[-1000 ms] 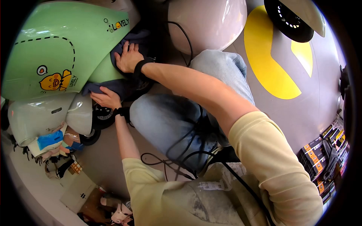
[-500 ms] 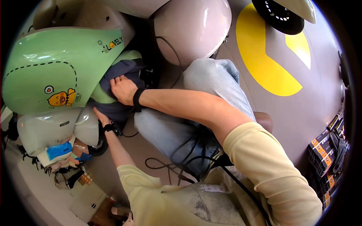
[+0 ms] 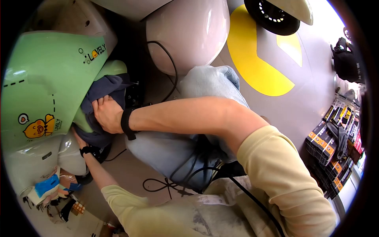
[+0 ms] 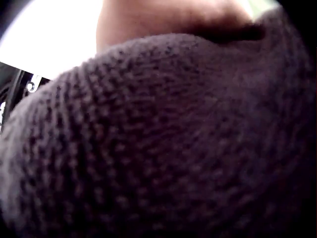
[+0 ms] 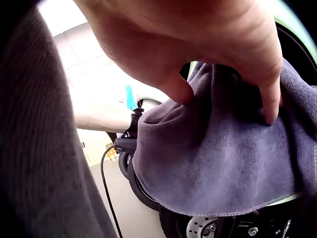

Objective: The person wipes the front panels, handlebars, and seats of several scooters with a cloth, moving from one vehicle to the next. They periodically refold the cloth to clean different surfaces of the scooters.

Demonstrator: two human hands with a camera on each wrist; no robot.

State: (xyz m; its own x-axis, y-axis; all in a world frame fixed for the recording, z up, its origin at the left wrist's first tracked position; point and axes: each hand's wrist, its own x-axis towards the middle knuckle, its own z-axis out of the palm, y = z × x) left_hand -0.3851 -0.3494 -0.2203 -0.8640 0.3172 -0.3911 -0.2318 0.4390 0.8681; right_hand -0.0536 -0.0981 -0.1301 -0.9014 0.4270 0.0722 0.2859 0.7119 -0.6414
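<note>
A dark blue-grey cloth (image 3: 106, 87) is draped over the green front fender (image 3: 115, 68) of a green scooter (image 3: 67, 79). My right hand (image 3: 107, 114) holds the cloth against the fender. In the right wrist view its thumb and a bent finger dig into folds of the cloth (image 5: 218, 153). Lower down, my left hand (image 3: 79, 139) reaches in beside the scooter's green panel, along the cloth's lower part; its fingers are hidden. The left wrist view is mostly filled by the cloth (image 4: 148, 134), with a blurred piece of the hand (image 4: 163, 22) above it.
A pale pink scooter body (image 3: 185, 35) stands ahead of my knees, and a grey-white one (image 3: 35, 158) below the green scooter. A black cable (image 3: 166, 183) loops over the floor. Stacked boxes (image 3: 329, 142) stand at the right. A brake disc (image 5: 200, 226) shows under the cloth.
My right hand has slid down the fender with the cloth bunched beneath it. My left hand has gone farther in behind the panel edge, its fingers now hidden. The head view has shifted.
</note>
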